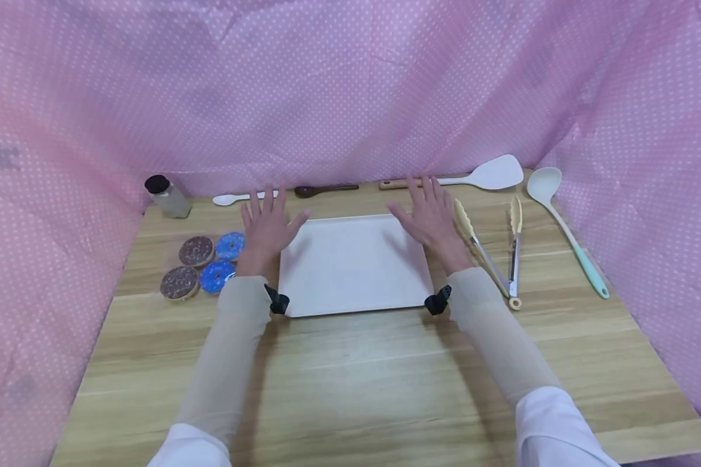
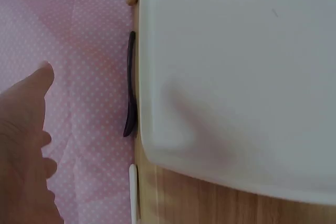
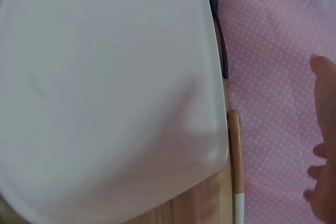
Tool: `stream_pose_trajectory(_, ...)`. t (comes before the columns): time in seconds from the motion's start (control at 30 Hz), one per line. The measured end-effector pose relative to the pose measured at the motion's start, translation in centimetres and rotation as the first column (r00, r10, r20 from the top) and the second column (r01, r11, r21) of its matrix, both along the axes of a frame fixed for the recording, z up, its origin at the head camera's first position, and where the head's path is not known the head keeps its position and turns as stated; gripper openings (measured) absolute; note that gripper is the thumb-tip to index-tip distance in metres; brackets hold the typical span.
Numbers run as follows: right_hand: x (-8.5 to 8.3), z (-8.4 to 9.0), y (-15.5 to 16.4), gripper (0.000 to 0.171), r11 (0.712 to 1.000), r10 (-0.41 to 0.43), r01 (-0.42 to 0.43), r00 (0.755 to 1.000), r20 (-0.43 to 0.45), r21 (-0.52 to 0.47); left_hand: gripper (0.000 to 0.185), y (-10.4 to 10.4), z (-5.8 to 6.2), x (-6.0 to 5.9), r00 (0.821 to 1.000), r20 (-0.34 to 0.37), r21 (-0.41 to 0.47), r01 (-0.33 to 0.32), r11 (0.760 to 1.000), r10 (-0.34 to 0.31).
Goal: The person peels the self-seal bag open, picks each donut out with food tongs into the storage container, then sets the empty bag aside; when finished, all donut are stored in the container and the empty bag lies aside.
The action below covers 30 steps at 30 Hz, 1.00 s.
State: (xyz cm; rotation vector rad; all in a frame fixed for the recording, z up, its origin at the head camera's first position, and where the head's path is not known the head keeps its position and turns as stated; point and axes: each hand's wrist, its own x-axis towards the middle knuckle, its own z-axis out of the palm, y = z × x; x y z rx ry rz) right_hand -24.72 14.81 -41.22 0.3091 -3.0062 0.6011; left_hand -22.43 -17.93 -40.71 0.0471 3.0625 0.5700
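A white rectangular tray [image 1: 355, 266] lies in the middle of the wooden table. Over its back left corner, my left hand [image 1: 267, 228] is held out with fingers spread, holding nothing. Its thumb [image 2: 37, 80] shows at the left of the left wrist view, apart from the tray. My right hand [image 1: 431, 224] hovers likewise over the back right corner, fingers straight and spread, with nothing held. Both hands cast shadows on the tray. Beyond the left fingers lies a white spoon [image 1: 229, 199]; the handle of a white spatula [image 1: 496, 173] passes behind the right fingertips.
Donuts with chocolate [image 1: 180, 283] and blue [image 1: 217, 277] tops sit left of the tray. A black-capped jar [image 1: 172, 200] stands at the back left. A dark brown spoon [image 1: 306, 191] lies behind the tray. Spread tongs [image 1: 515, 250] and a mint-handled ladle [image 1: 581, 256] lie right; pink dotted cloth surrounds the table.
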Motion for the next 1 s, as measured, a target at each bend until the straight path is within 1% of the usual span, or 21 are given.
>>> stream_pose_trajectory(0.1,-0.2,-0.1,-0.6,0.082,0.993,0.068,-0.075,0.994,-0.084,-0.095,0.084,-0.6,0.3,-0.1,0.997,-0.069,0.051,0.034,0.998,-0.031)
stream_pose_trajectory(0.2,-0.3,-0.1,-1.8,0.08,0.97,0.118,-0.146,0.981,-0.151,-0.192,0.077,-1.6,0.7,0.0,0.991,-0.127,0.122,0.058,0.991,-0.042)
stream_pose_trajectory(0.27,-0.4,-0.2,-3.0,0.075,0.954,0.144,-0.19,0.969,-0.203,-0.23,0.07,-2.3,1.1,0.2,0.987,-0.153,0.184,0.075,0.98,-0.046)
stream_pose_trajectory(0.33,-0.2,-0.3,-4.2,0.071,0.941,0.167,-0.225,0.958,-0.232,-0.252,0.064,-3.1,1.4,0.5,0.986,-0.162,0.243,0.085,0.966,-0.046)
stream_pose_trajectory(0.43,0.0,-0.6,-6.2,0.066,0.921,0.202,-0.274,0.944,-0.262,-0.276,0.056,-4.4,1.7,1.0,0.982,-0.182,0.293,0.107,0.95,-0.054)
stream_pose_trajectory(0.53,0.5,-0.8,-8.5,0.064,0.899,0.24,-0.315,0.935,-0.26,-0.303,0.052,-5.8,1.8,1.6,0.982,-0.178,0.299,0.116,0.947,-0.064)
stream_pose_trajectory(0.63,1.0,-1.3,-10.9,0.062,0.877,0.281,-0.355,0.926,-0.253,-0.325,0.05,-7.5,1.6,2.4,0.982,-0.174,0.301,0.118,0.946,-0.068)
stream_pose_trajectory(0.8,2.5,-2.1,-15.0,0.06,0.855,0.348,-0.404,0.912,-0.218,-0.326,0.05,-10.4,0.9,4.1,0.99,-0.141,0.322,0.067,0.944,-0.022)
stream_pose_trajectory(0.9,3.7,-2.5,-17.3,0.06,0.85,0.39,-0.428,0.903,-0.178,-0.307,0.052,-12.2,0.5,5.3,0.993,-0.113,0.328,0.024,0.944,0.014)
stream_pose_trajectory(1.0,4.9,-2.8,-19.5,0.061,0.837,0.438,-0.456,0.89,-0.128,-0.302,0.053,-14.3,0.0,6.5,0.994,-0.105,0.318,0.001,0.948,0.034)
